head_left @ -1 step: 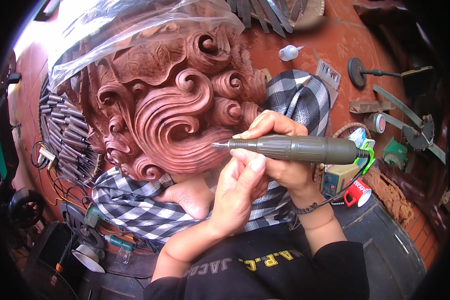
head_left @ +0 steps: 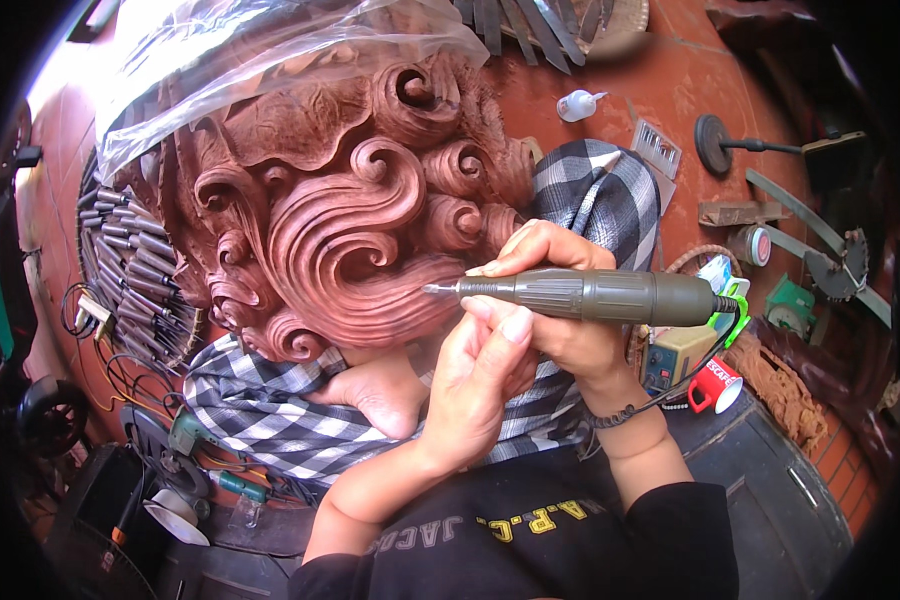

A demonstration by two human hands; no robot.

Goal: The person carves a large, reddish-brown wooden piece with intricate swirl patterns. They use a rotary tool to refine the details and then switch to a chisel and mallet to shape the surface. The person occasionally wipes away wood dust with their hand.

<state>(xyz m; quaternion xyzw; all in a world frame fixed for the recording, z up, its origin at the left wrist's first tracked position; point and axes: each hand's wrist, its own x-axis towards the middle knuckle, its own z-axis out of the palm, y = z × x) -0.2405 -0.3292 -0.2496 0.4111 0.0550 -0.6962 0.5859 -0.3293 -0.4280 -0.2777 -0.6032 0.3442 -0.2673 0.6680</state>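
Observation:
A carved reddish-brown wooden piece (head_left: pixel 345 215), covered in swirling waves and scroll curls, lies in front of me, partly draped in clear plastic sheeting (head_left: pixel 300 50). My right hand (head_left: pixel 560 330) grips a dark green rotary carving handpiece (head_left: pixel 610 297), which lies nearly level and points left. Its thin metal tip (head_left: pixel 440 289) is at the grooved lower right part of the carving; whether it touches the wood I cannot tell. My left hand (head_left: pixel 480 365) is closed just below the handpiece's nose, thumb and fingertips against its underside and beside the right hand.
Several chisels (head_left: pixel 140 265) fill a basket at left. A bare foot (head_left: pixel 380 392) and checkered cloth (head_left: pixel 260 405) lie below the carving. At right are a control box (head_left: pixel 670 358), a red mug (head_left: pixel 715 387) and the handpiece's cord (head_left: pixel 705 360). A white squeeze bottle (head_left: pixel 578 105) lies farther back.

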